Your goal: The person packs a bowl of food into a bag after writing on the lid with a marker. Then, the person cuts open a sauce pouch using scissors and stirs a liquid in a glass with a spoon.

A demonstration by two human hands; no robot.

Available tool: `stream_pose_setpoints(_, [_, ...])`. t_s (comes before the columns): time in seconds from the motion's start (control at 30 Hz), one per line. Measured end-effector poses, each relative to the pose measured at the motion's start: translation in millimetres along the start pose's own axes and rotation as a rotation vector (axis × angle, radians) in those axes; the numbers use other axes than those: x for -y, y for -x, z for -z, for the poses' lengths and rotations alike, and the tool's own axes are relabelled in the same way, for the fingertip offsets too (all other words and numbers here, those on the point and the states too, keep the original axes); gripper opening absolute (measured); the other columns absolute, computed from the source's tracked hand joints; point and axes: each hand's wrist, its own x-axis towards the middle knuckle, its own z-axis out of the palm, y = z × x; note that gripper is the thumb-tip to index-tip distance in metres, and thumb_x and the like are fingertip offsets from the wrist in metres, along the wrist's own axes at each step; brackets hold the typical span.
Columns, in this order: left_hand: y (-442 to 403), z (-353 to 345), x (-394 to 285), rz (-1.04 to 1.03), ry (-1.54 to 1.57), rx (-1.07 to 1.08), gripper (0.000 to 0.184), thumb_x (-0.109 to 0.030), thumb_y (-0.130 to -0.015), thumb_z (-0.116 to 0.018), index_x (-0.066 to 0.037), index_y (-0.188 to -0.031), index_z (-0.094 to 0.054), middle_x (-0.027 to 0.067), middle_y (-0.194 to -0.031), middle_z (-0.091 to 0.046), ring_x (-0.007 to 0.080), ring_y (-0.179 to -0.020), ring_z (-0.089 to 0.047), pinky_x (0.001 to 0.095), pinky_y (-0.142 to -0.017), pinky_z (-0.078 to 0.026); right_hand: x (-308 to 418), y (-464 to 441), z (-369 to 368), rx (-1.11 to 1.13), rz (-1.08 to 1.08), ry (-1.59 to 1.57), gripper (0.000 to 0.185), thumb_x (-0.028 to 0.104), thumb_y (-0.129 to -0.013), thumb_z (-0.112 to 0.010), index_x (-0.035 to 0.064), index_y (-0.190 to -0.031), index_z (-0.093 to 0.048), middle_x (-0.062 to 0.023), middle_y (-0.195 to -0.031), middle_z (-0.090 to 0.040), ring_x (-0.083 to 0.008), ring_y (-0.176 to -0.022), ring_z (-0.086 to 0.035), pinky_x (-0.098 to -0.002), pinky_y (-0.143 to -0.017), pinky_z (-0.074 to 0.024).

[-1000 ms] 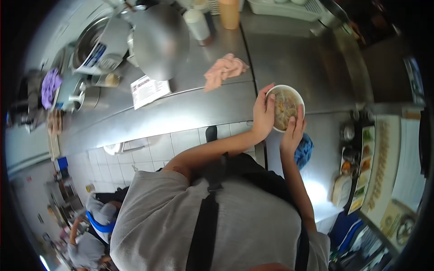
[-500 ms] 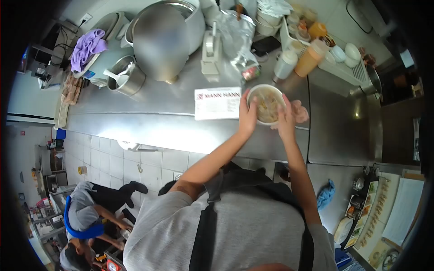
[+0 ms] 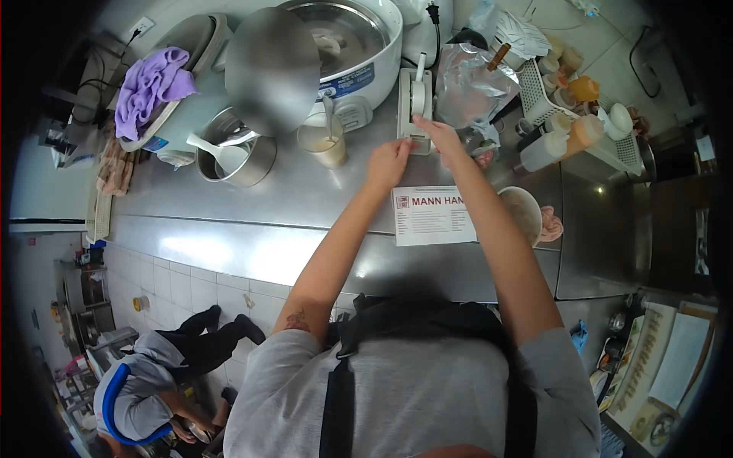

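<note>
Both hands are at the near end of a white tape dispenser (image 3: 416, 95) on the steel counter. My left hand (image 3: 389, 162) is closed, its fingertips pressed together at the dispenser's lower left. Reaching in from the right, my right hand (image 3: 441, 140) has its fingertips against the dispenser's front. Whatever lies between the fingers is too small to see. Nearer me is a printed card (image 3: 431, 221) with red "MANN HANN" lettering, partly covered by my right forearm. A white bowl (image 3: 527, 210) stands partly hidden behind that forearm, beside a pink cloth (image 3: 551, 224).
A cup with a spoon (image 3: 324, 145), a metal pot with a white utensil (image 3: 237, 164) and a large rice cooker (image 3: 374, 80) stand left. Foil (image 3: 473, 84), squeeze bottles (image 3: 544, 153) and a white basket (image 3: 622, 141) are right. A co-worker (image 3: 145, 382) bends down at lower left.
Both hands have let go of the bowl and moved left and away from me to the tape dispenser. The bowl now stands on the counter. The camera view has shifted.
</note>
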Motion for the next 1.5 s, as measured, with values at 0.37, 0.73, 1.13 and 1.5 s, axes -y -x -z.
stream_pose_setpoints(0.37, [-24.9,-3.9,16.1,0.286,0.236,0.041,0.054,-0.053,-0.086,-0.05,-0.005,-0.082,-0.074,0.0171,-0.08,-0.069,0.0285,-0.08,-0.066,0.034,-0.077,-0.048,-22.7,186.5,-3.0,-0.104,0.514,0.379,0.016,0.02,-0.078,-0.073,0.0044,-0.081,-0.07,-0.0039,-0.077,-0.053,-0.0159,-0.074,-0.051,-0.0279,-0.064,-0.0405])
stream_pose_setpoints(0.73, [-18.8,-6.2,26.1,-0.021,-0.29,-0.069,0.035,-0.035,-0.08,-0.068,0.0,-0.078,-0.071,0.0118,-0.067,-0.068,0.0219,-0.059,-0.066,0.0351,-0.062,-0.053,-52.5,226.1,39.5,0.008,0.341,0.215,0.021,0.022,-0.081,-0.071,0.001,-0.082,-0.067,-0.0039,-0.08,-0.054,-0.0113,-0.069,-0.05,-0.0238,-0.06,-0.0386])
stream_pose_setpoints(1.13, [124.6,-85.5,-120.0,0.613,1.34,-0.305,0.053,-0.012,-0.085,-0.067,0.001,-0.127,-0.038,0.0132,-0.111,-0.058,0.0199,-0.1,-0.061,0.0299,-0.084,-0.054,-23.6,187.3,256.6,-0.185,0.323,0.405,0.032,0.032,-0.079,-0.073,0.0016,-0.077,-0.067,0.0001,-0.077,-0.058,-0.0069,-0.07,-0.052,-0.023,-0.063,-0.0412])
stream_pose_setpoints(1.5, [141.1,-172.8,-117.8,0.587,1.024,-0.661,0.055,0.0,-0.078,-0.071,-0.007,-0.12,-0.037,0.0047,-0.09,-0.062,0.0118,-0.083,-0.062,0.0253,-0.071,-0.053,-101.0,118.5,273.8,-0.016,0.019,-0.28,0.027,0.028,-0.084,-0.071,0.0029,-0.089,-0.063,0.0022,-0.08,-0.059,-0.0075,-0.074,-0.054,-0.0214,-0.067,-0.0437])
